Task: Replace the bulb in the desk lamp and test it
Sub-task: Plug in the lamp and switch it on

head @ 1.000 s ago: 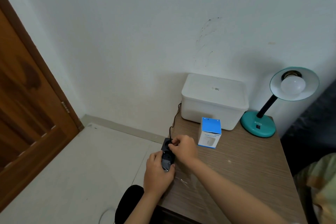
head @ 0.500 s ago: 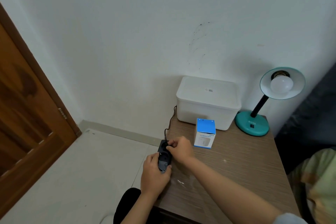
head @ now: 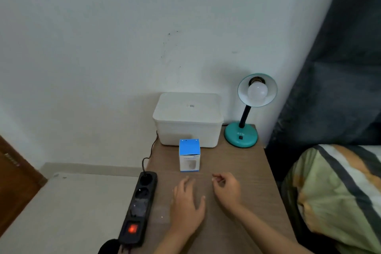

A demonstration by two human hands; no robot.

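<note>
A teal desk lamp stands at the table's far right corner, its shade turned toward me with a white bulb screwed in and unlit. A blue and white bulb box stands upright mid-table. A black power strip lies along the table's left edge, its red switch glowing and a black plug seated in its far socket. My left hand rests flat on the table, fingers apart, holding nothing. My right hand hovers beside it with fingers loosely curled and nothing in them.
A white lidded plastic box sits against the wall behind the bulb box. A wooden table carries everything. A striped pillow and dark curtain lie to the right. A brown door is at the far left, over pale floor.
Both hands let go of the power strip and moved right onto the table. The strip now lies on the left edge with its switch lit. The camera has turned to the right.
</note>
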